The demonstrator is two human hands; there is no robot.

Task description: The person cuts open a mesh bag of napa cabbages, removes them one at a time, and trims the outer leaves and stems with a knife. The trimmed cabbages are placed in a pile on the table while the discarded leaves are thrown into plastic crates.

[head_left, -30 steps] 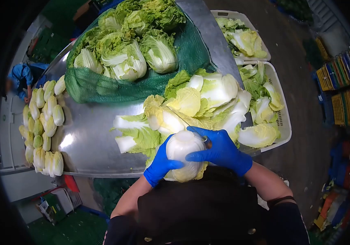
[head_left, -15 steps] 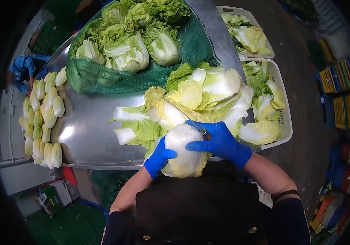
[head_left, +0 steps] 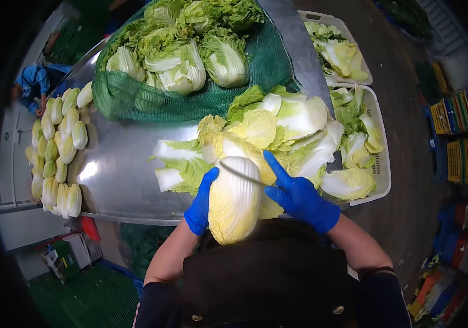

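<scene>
A napa cabbage [head_left: 233, 210] with a white base and yellow leaves is held upright just above the table's near edge. My left hand [head_left: 200, 203], in a blue glove, is closed around its left side. The blue-gloved right hand [head_left: 304, 201] grips a knife [head_left: 240, 174], its index finger stretched out; the handle is mostly hidden in the palm. Slightly blurred, the thin blade crosses the cabbage near its white base end. Behind it lie loose outer leaves [head_left: 255, 128] in a heap, and more green-white leaves [head_left: 176, 164] sit to the left.
A green mesh sack [head_left: 135, 101] with several untrimmed cabbages lies at the back of the metal table [head_left: 119, 186]. Several trimmed cabbages [head_left: 62, 147] stand on the left. Two white crates [head_left: 380, 175] with leaves adjoin the right edge. A person in blue [head_left: 34, 82] is at far left.
The cabbage has turned and shifted slightly left, now showing its yellow leafy side. My right thumb has come off it, the index finger has straightened, and the blade has swung across the base end.
</scene>
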